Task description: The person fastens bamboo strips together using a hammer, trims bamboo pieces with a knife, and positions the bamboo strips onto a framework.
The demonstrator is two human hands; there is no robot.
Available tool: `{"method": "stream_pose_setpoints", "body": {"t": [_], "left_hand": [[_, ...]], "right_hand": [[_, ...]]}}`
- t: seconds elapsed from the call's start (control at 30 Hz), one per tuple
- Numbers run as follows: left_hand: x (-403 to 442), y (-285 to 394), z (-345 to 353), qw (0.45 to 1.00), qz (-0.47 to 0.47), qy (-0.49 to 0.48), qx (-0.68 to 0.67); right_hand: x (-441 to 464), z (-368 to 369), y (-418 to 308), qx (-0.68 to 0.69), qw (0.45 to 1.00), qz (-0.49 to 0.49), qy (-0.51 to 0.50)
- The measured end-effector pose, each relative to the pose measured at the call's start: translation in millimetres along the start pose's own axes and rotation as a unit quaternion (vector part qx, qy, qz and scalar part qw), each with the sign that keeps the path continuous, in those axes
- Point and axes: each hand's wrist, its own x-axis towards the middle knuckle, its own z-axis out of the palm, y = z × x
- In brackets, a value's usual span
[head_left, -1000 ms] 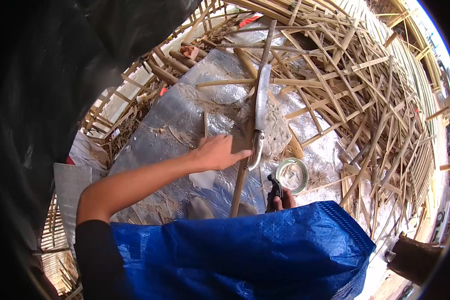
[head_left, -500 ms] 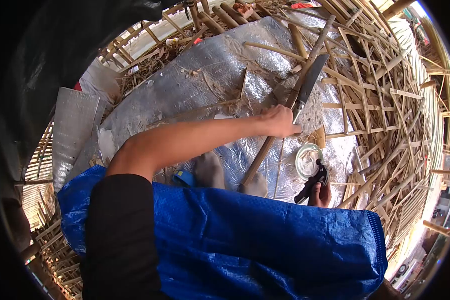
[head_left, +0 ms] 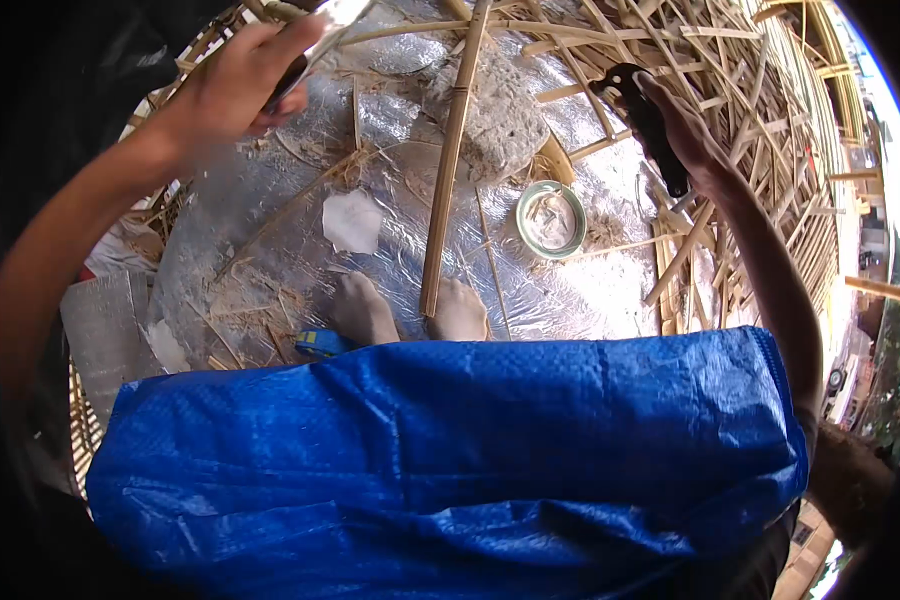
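At the upper left, my left hand [head_left: 238, 82] is closed around the dark handle of a knife, whose bright blade [head_left: 342, 20] is partly cut off by the top edge. On the right, my right hand [head_left: 692, 145] holds a black tool [head_left: 642, 112] upright over the bamboo pieces. Between the two hands, a long bamboo strip [head_left: 448, 165] leans across a rough grey stone [head_left: 505, 125], its lower end between my feet. A green-rimmed bowl [head_left: 551, 219] with pale contents sits below the stone.
A blue sheet [head_left: 450, 450] covers my lap. Silver foil sheeting [head_left: 410, 240] lies on the floor with shavings and a whitish scrap [head_left: 352, 222]. Heaped bamboo strips [head_left: 760, 150] fill the right side. A blue object [head_left: 320, 343] is beside my foot.
My left hand has lifted the knife away from the bamboo strip toward the upper left. My right hand has moved up from beside the bowl with the black tool.
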Motion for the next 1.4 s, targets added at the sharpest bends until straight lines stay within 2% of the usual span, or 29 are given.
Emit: {"method": "stream_pose_setpoints", "body": {"t": [0.07, 0.1, 0.13, 0.2, 0.23, 0.27, 0.33, 0.4, 0.43, 0.47, 0.5, 0.53, 0.6, 0.63, 0.7, 0.77, 0.8, 0.9, 1.07, 1.13, 1.2, 1.27, 1.3, 1.33, 1.4], "left_hand": [[-22.7, -22.2, -7.4, 0.996, 0.005, 0.079, 0.027], [-37.3, -18.0, 6.0, 0.99, -0.022, 0.141, -0.004], [-45.6, -31.2, 3.9, 0.988, -0.07, 0.134, -0.019], [-55.5, -83.4, 9.9, 0.987, -0.058, 0.148, -0.01], [-57.7, -120.2, 18.0, 0.982, -0.044, 0.176, -0.045], [-61.9, -156.1, 26.5, 0.982, -0.014, 0.189, -0.02], [-73.8, -199.5, 46.1, 0.977, -0.047, 0.204, -0.048], [-80.5, -239.6, 69.6, 0.972, -0.057, 0.226, -0.022], [-80.9, -253.8, 73.2, 0.974, -0.065, 0.219, 0.01], [-83.9, -271.0, 75.6, 0.976, -0.061, 0.209, 0.014], [-87.2, -290.3, 78.5, 0.969, -0.059, 0.207, 0.121], [-91.6, -300.0, 80.7, 0.95, -0.051, 0.208, 0.227], [-98.0, -296.8, 89.8, 0.888, 0.046, 0.265, 0.372], [-102.1, -303.4, 90.8, 0.867, 0.044, 0.255, 0.426], [-108.2, -316.6, 88.3, 0.82, 0.042, 0.238, 0.519], [-96.6, -318.0, 82.2, 0.806, 0.04, 0.215, 0.551], [-93.9, -317.3, 77.9, 0.81, 0.027, 0.2, 0.55], [-83.6, -315.6, 68.8, 0.837, -0.042, 0.15, 0.525], [-51.2, -303.4, 53.8, 0.859, -0.112, 0.035, 0.498], [-38.8, -295.8, 50.8, 0.862, -0.135, -0.01, 0.488], [-20.2, -285.1, 53.6, 0.862, -0.144, -0.054, 0.483], [-2.0, -270.6, 58.4, 0.86, -0.152, -0.096, 0.477], [7.5, -261.2, 61.7, 0.86, -0.149, -0.114, 0.474], [17.1, -250.6, 65.1, 0.861, -0.147, -0.131, 0.47], [38.8, -224.8, 82.3, 0.878, -0.129, -0.147, 0.436]], "right_hand": [[41.1, -1.4, 18.0, -0.115, 0.991, 0.026, -0.055], [50.0, 3.5, 25.9, -0.151, 0.988, 0.005, -0.033], [57.2, 11.9, 37.8, -0.188, 0.982, -0.009, -0.014], [60.3, 25.4, 59.9, -0.113, 0.991, -0.06, 0.049], [67.0, 33.0, 81.5, -0.1, 0.991, -0.042, 0.079], [69.2, 37.8, 99.5, -0.09, 0.99, -0.022, 0.104], [51.2, 40.9, 112.3, -0.095, 0.99, 0.024, 0.099], [42.4, 55.3, 182.2, -0.069, 0.971, -0.185, 0.134], [40.9, 54.4, 202.7, -0.061, 0.972, -0.178, 0.138], [34.1, 48.3, 221.0, -0.155, 0.968, -0.164, 0.112], [27.6, 42.3, 239.9, -0.25, 0.953, -0.147, 0.085], [24.0, 41.9, 262.1, -0.269, 0.947, -0.145, 0.101], [16.9, 41.5, 275.9, -0.236, 0.95, -0.158, 0.127], [7.9, 39.5, 271.6, -0.236, 0.955, -0.128, 0.123], [-0.2, 40.8, 275.8, -0.258, 0.936, -0.186, 0.152], [-11.7, 44.6, 262.8, -0.21, 0.948, -0.162, 0.173], [-18.0, 44.5, 253.7, -0.22, 0.951, -0.129, 0.172], [-16.0, 54.6, 262.0, -0.25, 0.932, -0.142, 0.221], [-48.3, 52.0, 290.8, -0.246, 0.887, -0.115, 0.374], [-64.2, 36.6, 310.1, -0.212, 0.86, -0.039, 0.463], [-90.0, 16.5, 325.5, -0.192, 0.839, 0.077, 0.504], [-107.1, -9.3, 373.5, -0.217, 0.81, 0.109, 0.534], [-124.5, -26.2, 384.7, -0.138, 0.872, 0.156, 0.443], [-138.7, -34.2, 402.0, -0.122, 0.899, 0.175, 0.382], [-169.7, -39.6, 405.7, -0.206, 0.933, 0.134, 0.262]]}}
